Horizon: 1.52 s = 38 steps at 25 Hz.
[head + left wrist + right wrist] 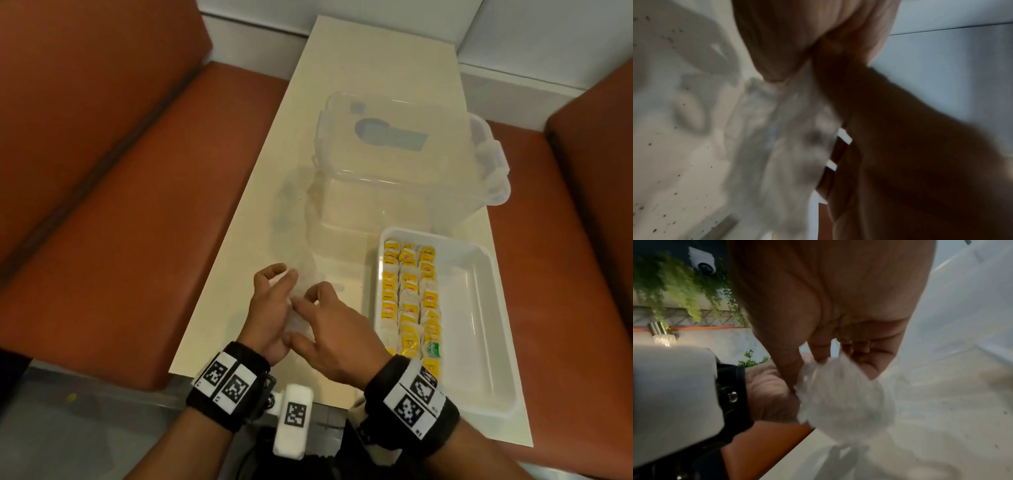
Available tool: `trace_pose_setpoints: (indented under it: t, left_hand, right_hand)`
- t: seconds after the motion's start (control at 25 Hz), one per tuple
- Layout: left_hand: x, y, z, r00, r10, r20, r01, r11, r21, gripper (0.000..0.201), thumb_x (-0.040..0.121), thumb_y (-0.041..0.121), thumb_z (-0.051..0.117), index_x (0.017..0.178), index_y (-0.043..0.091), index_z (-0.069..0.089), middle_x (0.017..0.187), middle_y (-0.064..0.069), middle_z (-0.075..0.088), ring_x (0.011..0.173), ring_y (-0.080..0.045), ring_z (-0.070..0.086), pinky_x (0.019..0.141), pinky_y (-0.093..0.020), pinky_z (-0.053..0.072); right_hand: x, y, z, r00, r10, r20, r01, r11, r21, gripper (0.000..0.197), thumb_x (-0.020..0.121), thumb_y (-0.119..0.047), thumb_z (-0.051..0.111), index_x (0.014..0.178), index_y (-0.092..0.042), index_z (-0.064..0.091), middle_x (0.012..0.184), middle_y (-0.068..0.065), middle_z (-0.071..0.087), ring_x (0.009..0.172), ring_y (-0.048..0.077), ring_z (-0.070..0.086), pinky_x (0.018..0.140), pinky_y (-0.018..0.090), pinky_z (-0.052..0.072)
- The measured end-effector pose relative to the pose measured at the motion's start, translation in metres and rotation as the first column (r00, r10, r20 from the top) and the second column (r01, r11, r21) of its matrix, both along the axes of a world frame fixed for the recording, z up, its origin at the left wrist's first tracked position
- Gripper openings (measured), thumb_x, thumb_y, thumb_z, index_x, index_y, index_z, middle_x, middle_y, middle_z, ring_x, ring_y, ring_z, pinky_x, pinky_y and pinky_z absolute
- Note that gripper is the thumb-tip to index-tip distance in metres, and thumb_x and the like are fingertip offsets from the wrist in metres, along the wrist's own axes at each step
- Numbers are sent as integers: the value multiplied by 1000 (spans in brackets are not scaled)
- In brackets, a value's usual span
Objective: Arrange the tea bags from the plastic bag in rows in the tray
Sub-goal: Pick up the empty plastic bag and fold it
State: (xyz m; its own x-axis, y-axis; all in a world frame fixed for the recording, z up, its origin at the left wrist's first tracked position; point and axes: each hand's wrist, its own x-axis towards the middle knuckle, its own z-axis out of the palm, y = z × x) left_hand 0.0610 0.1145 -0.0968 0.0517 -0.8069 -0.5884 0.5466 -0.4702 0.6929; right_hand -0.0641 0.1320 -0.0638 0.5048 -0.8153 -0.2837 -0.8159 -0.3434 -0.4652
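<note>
A crumpled clear plastic bag (295, 323) sits bunched between my two hands near the table's front left. My left hand (282, 275) curls its fingers round the bag's left side. My right hand (308, 318) pinches the same bag from the right with thumb and fingers. The right wrist view shows the wadded bag (844, 399) under my fingertips; in the left wrist view the bag (781, 138) is blurred. No tea bag shows inside it. The white tray (479, 342) lies to the right, its left half filled with three rows of yellow tea bags (411, 301), one green-tagged (434, 349).
A large clear storage box (394, 178) with clip handles stands behind the tray on the cream table (342, 85). Orange-brown seats flank the table on the left (102, 171) and right (582, 240). The tray's right half is bare.
</note>
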Motion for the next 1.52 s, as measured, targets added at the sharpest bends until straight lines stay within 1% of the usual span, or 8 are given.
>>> trace_pose_setpoints:
  t: [0.32,0.48,0.56,0.72,0.88,1.0,1.28,1.52]
  left_hand:
    - [-1,-1,6,988,23,-150,-3,991,134,6,87,6,61,85,12,62,90,-14,70,75,-27,69,58,-34,56]
    - [-2,-3,8,975,42,-217,-22,995,92,13,93,10,56,95,13,68,94,-18,71,76,-31,70,66,-41,58]
    - [-16,6,10,997,14,70,-3,990,-144,20,91,5,52,92,14,70,98,-14,71,89,-34,70,73,-41,58]
    - [-29,23,1,620,180,764,578,554,-599,34,85,36,64,105,9,64,123,-3,61,116,-18,59,93,-27,48]
    - [-37,19,10,434,435,789,565,551,-614,38,101,55,39,87,20,46,79,1,52,75,-14,47,63,-32,43]
    - [-59,30,33,510,252,823,609,569,-552,47,99,64,22,102,25,48,92,9,57,88,-10,54,75,-37,49]
    - [-92,45,56,-172,39,984,891,433,138,90,95,74,8,152,12,38,161,-14,30,153,-36,7,115,-68,11]
    - [-81,14,34,370,-355,859,849,505,-156,77,76,92,27,143,56,40,152,25,38,135,-1,44,103,-16,37]
  right_hand:
    - [-12,-2,13,809,-329,487,326,941,93,45,82,-36,74,124,-36,58,113,-15,54,87,0,58,74,17,46]
    - [-30,-3,1,904,-294,311,268,955,123,59,81,-40,75,133,-47,49,117,-10,54,81,4,58,76,30,56]
    - [-29,-8,-5,658,-541,524,401,841,363,28,87,-15,68,113,-24,66,100,9,69,76,17,66,66,39,60]
    - [-30,-17,4,-55,-949,309,-13,310,951,18,87,-1,60,103,0,68,88,17,69,78,23,69,65,29,57]
    - [-25,5,20,15,-965,260,-42,259,965,33,92,-41,53,97,-14,72,96,4,68,86,15,62,81,32,45]
    - [-21,27,25,-179,-935,304,-63,320,945,37,100,-51,50,103,-17,66,100,1,65,99,14,63,99,32,44]
    - [-78,40,34,-182,-840,511,221,472,854,39,91,-44,62,107,-10,67,112,19,71,107,21,69,99,47,53]
    - [-195,40,28,-28,-801,598,561,483,673,38,97,-57,44,93,-22,59,89,-9,60,77,2,56,67,22,48]
